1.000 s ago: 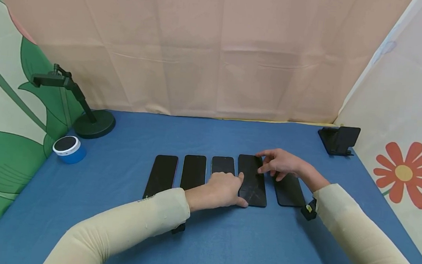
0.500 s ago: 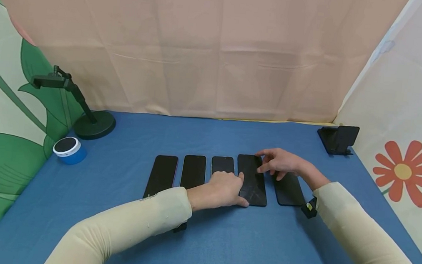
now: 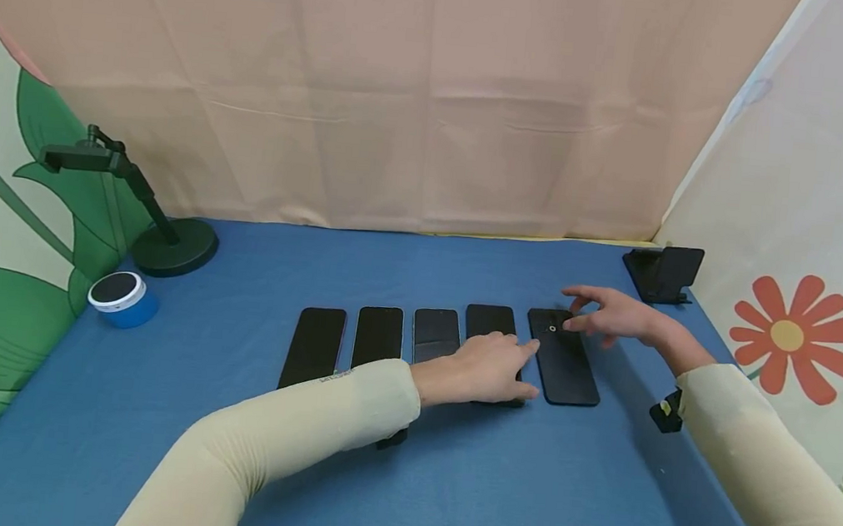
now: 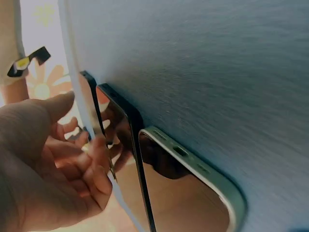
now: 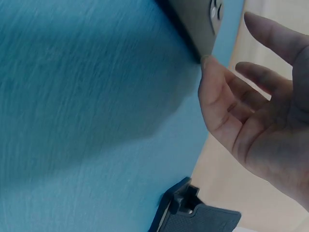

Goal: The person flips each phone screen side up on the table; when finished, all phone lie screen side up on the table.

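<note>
Five dark smartphones lie in a row across the blue table. My left hand (image 3: 478, 370) reaches over the fourth phone (image 3: 490, 319) with its fingers loosely spread, covering most of that screen. In the left wrist view, the left hand (image 4: 53, 159) hovers before this black-edged phone (image 4: 123, 118); a light-framed phone (image 4: 193, 174) is nearer the camera. The rightmost phone (image 3: 569, 366) lies back up, its camera lenses showing at the far end. My right hand (image 3: 616, 315) is at its upper right corner, fingers relaxed; in the right wrist view, one fingertip is right at the corner.
Left in the row are a first phone (image 3: 314, 345), a second phone (image 3: 378, 334) and a third phone (image 3: 436, 331). A black stand (image 3: 176, 247) and a blue-and-white round container (image 3: 123, 300) stand at left. A small black phone holder (image 3: 663, 273) is at back right.
Both hands have shifted right: the left from beside the third phone to over the fourth, the right from the fourth phone to the rightmost one, whose camera end now shows. The head view has turned slightly.
</note>
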`<state>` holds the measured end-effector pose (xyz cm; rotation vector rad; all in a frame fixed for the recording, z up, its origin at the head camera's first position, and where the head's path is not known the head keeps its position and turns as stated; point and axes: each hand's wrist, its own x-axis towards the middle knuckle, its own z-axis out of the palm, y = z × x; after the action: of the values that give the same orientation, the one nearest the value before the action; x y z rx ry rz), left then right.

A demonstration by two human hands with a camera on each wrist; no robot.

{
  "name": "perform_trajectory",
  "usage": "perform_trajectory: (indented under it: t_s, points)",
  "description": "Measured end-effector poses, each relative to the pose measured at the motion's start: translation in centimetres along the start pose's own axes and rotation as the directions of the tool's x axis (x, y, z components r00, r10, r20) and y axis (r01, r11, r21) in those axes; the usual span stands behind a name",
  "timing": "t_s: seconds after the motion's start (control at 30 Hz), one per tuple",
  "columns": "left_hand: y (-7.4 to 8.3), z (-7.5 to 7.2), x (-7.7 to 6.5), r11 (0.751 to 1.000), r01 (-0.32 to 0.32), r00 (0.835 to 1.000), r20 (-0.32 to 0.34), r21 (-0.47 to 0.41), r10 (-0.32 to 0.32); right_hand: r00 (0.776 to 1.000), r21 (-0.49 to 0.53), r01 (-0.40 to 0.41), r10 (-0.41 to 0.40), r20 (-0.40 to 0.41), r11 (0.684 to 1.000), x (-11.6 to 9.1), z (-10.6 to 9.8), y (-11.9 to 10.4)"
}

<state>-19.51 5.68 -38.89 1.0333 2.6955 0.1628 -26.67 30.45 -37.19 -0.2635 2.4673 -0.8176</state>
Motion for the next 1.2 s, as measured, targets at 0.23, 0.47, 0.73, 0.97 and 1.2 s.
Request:
perform_trajectory:
  t_s: [0.23, 0.47, 0.73, 0.97, 1.2]
  points:
    - [1.7, 0.3, 1.8, 0.999, 0.044, 0.998, 0.042, 0.032, -0.046, 0.998, 0.012, -0.033, 0.033, 0.045, 0.999, 0.2, -0.3, 0.6]
    - [2.6, 0.7, 2.5, 0.979, 0.139, 0.987, 0.061, 0.146, -0.150, 0.998, 0.054, -0.045, 0.043, 0.042, 0.998, 0.9, -0.5, 0.6]
    - [3.3, 1.2, 3.4, 0.966, 0.168, 0.982, 0.048, 0.196, -0.181, 0.999, 0.116, -0.042, 0.038, 0.034, 0.992, 1.1, -0.6, 0.8]
    - [3.3, 1.2, 3.6, 0.966, 0.160, 0.984, 0.049, 0.202, -0.174, 0.998, 0.176, -0.054, 0.048, 0.040, 0.983, 1.2, -0.2, 0.9]
    - [3.2, 1.1, 3.6, 0.964, 0.167, 0.982, 0.056, 0.205, -0.182, 0.998, 0.201, -0.060, 0.054, 0.033, 0.978, 1.4, -0.2, 0.7]
